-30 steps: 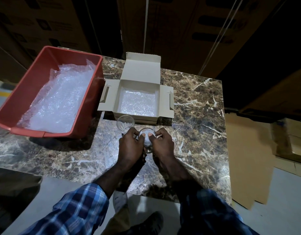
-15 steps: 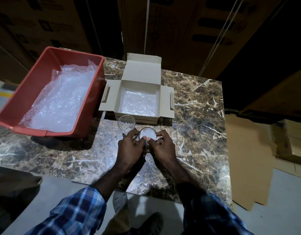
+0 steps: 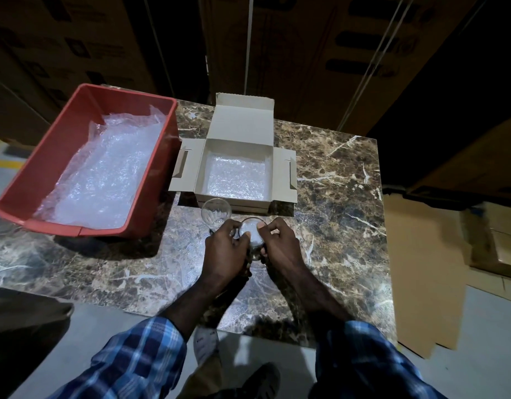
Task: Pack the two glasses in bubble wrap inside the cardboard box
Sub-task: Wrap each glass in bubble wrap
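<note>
Change: barely anything moved since the earlier frames; your hands stayed clamped on the same glass, thumbs shifted a little at the rim, view crept slightly.
Left hand: your left hand [image 3: 225, 249] curled round the near glass [image 3: 251, 237] from its left side, thumb up at the rim.
Right hand: your right hand [image 3: 280, 246] gripped the same glass from the right, fingertips pinching at the rim. Neither hand was free.
Held glass: it stood on or just above the marble table [image 3: 335, 197], near the front wall of the cardboard box [image 3: 237, 145]. White stuff, likely bubble wrap, showed inside it; couldn't tell how far it was stuffed.
Second glass: the other glass [image 3: 216, 213] stood upright and bare, just beside your left hand, touching or nearly touching the box front; couldn't tell which.
Box: flaps open, a sheet of bubble wrap lining [image 3: 235, 178] on its floor, no glass in it yet.
Supply: the red bin [image 3: 47, 168] to the left held loose bubble wrap [image 3: 104, 174].
Handling: glass was rigid, smooth, probably slippery and breakable; you'd do best holding it round the wall low down, not by the thin rim. Wrap was light, soft, springy.
Stage: likely early, first glass being padded.
</note>
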Demonstrator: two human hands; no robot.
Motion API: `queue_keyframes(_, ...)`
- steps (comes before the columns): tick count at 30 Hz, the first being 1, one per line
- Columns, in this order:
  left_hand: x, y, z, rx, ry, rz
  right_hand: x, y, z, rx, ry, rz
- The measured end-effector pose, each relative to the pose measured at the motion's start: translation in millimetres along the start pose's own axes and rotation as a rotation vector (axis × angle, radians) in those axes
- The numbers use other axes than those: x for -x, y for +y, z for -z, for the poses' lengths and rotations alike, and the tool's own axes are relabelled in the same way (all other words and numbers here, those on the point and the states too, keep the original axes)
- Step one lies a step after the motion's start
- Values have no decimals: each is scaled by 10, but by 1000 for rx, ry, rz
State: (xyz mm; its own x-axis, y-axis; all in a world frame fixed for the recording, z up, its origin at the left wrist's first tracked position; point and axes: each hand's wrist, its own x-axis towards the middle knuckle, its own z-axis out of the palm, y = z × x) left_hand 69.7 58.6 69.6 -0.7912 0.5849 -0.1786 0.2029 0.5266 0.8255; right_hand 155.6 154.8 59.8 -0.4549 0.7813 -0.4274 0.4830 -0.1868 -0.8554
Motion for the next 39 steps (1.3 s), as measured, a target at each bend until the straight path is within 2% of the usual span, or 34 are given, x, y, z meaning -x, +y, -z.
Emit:
queue_keyframes(7,-21,42,39,23,-11,8,1,22,-35,191,47,114)
queue_keyframes(11,-23,41,19,-5,-14,5,-1,-6,-29,231,59,120)
queue_keyframes(15,-25,-4,-5,-39,-12,-3,101,-58,31,296,3,132)
queue_keyframes(19,-64,-65,34,-79,-39,-31,223,-13,85,373,-91,277)
queue_keyframes(22,-61,-102,91,-97,-67,-97,213,62,72,495,-91,376)
queue_keyframes(29,-58,-174,178,-117,-121,-184,136,8,25,456,-38,442)
queue_keyframes(39,-89,-337,316,-75,-230,-178,40,-76,-99,411,94,425)
